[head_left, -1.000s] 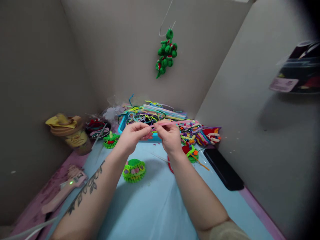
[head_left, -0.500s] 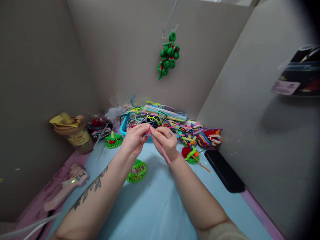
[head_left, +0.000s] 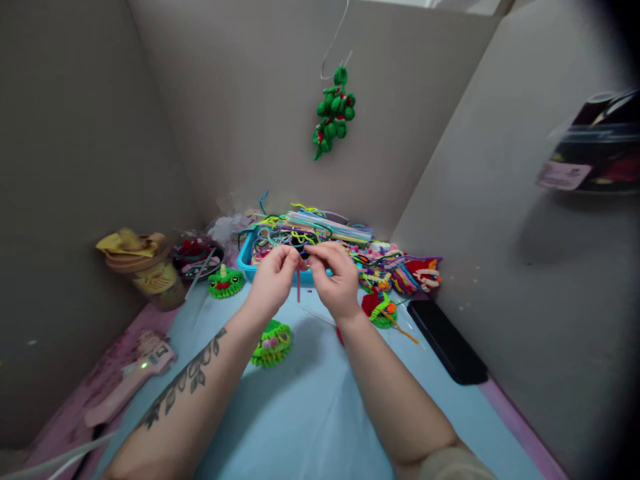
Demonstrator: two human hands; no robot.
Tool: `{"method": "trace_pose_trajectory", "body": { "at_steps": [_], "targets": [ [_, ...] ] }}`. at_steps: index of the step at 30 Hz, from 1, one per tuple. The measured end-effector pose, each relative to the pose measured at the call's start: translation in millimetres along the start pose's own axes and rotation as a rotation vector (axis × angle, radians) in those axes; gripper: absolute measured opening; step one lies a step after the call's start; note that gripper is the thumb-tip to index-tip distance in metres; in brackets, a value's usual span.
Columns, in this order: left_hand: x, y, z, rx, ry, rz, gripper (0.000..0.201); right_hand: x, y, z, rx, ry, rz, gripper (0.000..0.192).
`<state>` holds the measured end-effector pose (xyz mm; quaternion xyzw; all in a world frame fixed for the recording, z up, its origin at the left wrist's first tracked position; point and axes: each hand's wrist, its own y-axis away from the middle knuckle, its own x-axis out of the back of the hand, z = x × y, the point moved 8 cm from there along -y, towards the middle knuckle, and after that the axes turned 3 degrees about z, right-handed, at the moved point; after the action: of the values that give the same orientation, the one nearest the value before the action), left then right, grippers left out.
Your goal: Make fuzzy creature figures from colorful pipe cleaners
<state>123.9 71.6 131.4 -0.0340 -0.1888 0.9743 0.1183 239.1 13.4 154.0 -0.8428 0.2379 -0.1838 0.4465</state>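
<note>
My left hand [head_left: 273,280] and my right hand [head_left: 336,277] meet above the light blue mat [head_left: 310,413], fingertips pinched together on a thin pink pipe cleaner [head_left: 299,285]. Its free end hangs straight down between the hands. Just behind them a blue tray [head_left: 246,261] holds a tangle of coloured pipe cleaners [head_left: 310,230]. A green frilly craft piece [head_left: 271,344] lies on the mat below my left wrist.
A green frog figure [head_left: 225,282] sits left of the tray, with a tan cup [head_left: 145,267] beyond it. A pink glue gun [head_left: 133,380] lies at the left, a black phone [head_left: 447,340] at the right. Green ornament [head_left: 333,113] hangs on the back wall.
The pink pipe cleaner pointed right a second ago, then slanted down past my right hand; now it hangs straight down between both hands. The hands have stayed together in place.
</note>
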Motion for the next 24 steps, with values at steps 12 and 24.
{"method": "trace_pose_trajectory", "body": {
  "at_steps": [12,24],
  "targets": [
    [3.0,9.4,11.6,-0.268,-0.369,0.096,0.013,-3.7,-10.4,21.5,-0.263,-0.098,-0.206,0.012],
    [-3.6,-0.9,0.4,-0.111,-0.329,-0.123,0.030,6.9,-8.3,49.1,-0.445,-0.090,-0.172,0.018]
  ]
}}
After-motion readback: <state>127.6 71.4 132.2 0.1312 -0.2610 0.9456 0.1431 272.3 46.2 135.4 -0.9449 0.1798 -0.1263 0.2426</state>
